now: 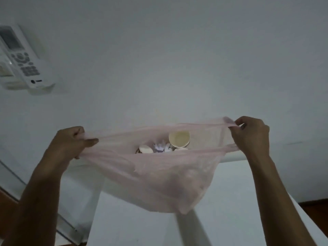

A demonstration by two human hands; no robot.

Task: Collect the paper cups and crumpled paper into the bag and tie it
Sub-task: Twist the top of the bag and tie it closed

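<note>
Right, bag hangs over the table's far edge, mouth stretched wide between both fists. Left hand and right hand have fingers curled tight on the handles, ready for tying. Paper cups and crumpled paper already inside. White wall behind, remote in a holder on it.

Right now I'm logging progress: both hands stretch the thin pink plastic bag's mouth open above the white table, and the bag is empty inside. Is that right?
Not quite: the bag is not empty. The head view shows the left hand and right hand stretching the thin pink plastic bag open above the white table, with cream paper cups and white crumpled paper inside.
</note>
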